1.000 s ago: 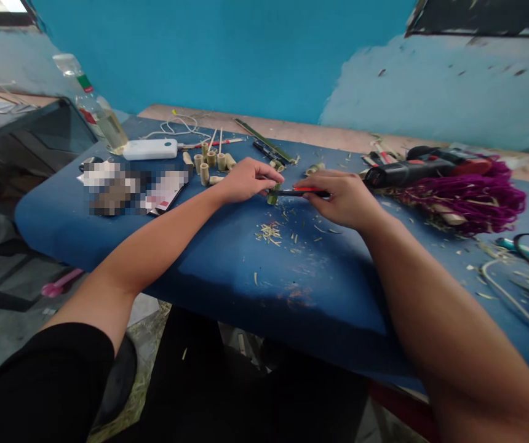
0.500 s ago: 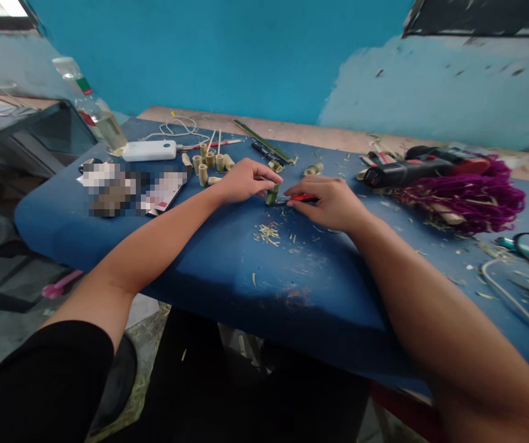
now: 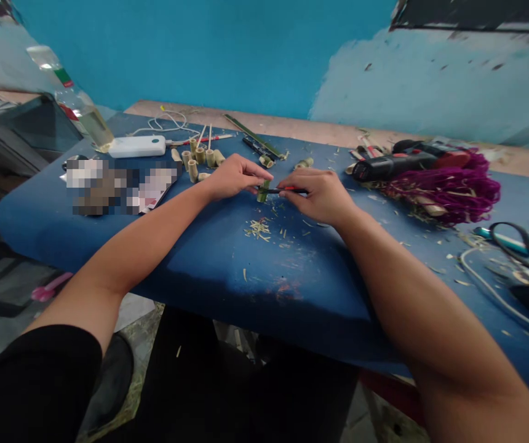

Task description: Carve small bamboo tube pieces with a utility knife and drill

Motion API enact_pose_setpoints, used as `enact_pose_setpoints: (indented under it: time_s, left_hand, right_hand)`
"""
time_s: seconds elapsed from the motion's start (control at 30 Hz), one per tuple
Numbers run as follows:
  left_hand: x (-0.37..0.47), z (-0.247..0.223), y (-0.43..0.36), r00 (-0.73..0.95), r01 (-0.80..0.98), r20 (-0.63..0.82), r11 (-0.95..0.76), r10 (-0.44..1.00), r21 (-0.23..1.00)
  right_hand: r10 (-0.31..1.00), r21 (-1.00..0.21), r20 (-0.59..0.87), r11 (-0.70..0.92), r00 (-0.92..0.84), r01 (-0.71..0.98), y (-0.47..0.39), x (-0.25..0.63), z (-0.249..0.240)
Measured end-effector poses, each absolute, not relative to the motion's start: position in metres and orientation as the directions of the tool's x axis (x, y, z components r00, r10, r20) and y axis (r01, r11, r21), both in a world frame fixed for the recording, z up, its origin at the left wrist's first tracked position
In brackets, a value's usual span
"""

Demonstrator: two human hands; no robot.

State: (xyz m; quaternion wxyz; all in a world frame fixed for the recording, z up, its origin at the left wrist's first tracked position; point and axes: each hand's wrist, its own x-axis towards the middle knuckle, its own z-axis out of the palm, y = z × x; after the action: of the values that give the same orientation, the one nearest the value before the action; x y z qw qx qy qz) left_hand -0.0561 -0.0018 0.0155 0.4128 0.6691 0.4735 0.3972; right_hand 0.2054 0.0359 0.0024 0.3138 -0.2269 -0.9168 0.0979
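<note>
Closely paired: left hand (image 3: 239, 177) and right hand (image 3: 317, 194)

Palm down, the left pinches a green piece (image 3: 262, 193), slightly tilted below its fingers. Just beside it, the right, knuckles up, curls around a red-and-black tool (image 3: 274, 191) reaching the piece.

Blue wall (image 3: 200, 55), paler patch (image 3: 407, 80); dark panel (image 3: 477, 13), perhaps window.
</note>
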Motion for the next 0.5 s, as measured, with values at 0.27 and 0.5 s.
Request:
enact_pose_setpoints:
  time_s: [0.27,0.5]
  left_hand:
    - [-0.0555,0.0186,-0.0053,0.227,0.297,0.131,-0.196,0.965,0.934]
    - [-0.0549,0.019,-0.0055,0.235,0.306,0.127,-0.198,0.964,0.931]
  right_hand:
    - [0.494,-0.341,0.536,0.869,-0.685,0.36,0.0337,0.2034,0.0043]
    - [0.519,-0.379,0.58,0.854,-0.629,0.356,0.0357,0.2047,0.0001]
